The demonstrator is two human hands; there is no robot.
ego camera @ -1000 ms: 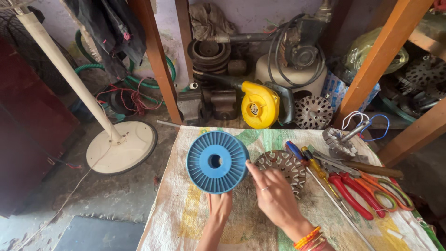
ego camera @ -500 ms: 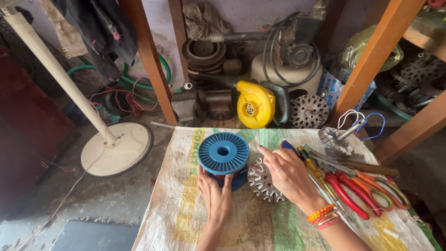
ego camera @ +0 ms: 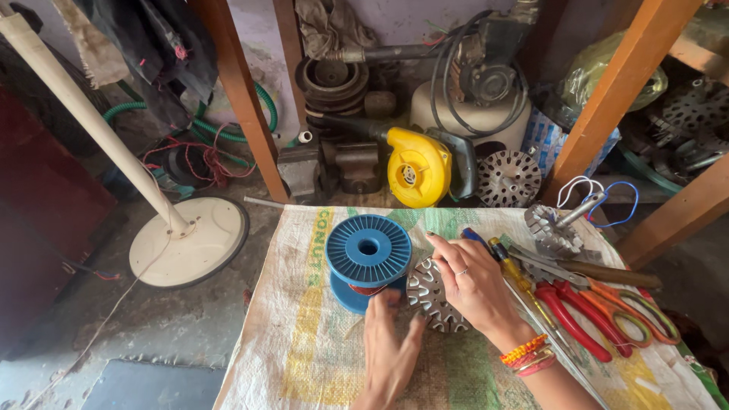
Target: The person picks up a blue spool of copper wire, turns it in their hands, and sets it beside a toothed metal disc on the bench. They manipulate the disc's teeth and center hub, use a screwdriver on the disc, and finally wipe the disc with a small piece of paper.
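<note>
Resting on a woven sack [ego camera: 304, 334], the blue spool [ego camera: 368, 250] stands upright with the left hand [ego camera: 389, 345] touching its lower rim, fingers loosely spread. Right hand [ego camera: 472, 282] lies open over the metal stator [ego camera: 431, 296] beside it, gripping nothing. Red pliers [ego camera: 577, 311] lie nearby.

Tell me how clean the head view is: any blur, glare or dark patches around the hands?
Head view: sharp and evenly lit on the blue spool, left hand and right hand; no glare there; the shelf recesses behind are dim; wide-angle bending shows at the white fan stand.
</note>
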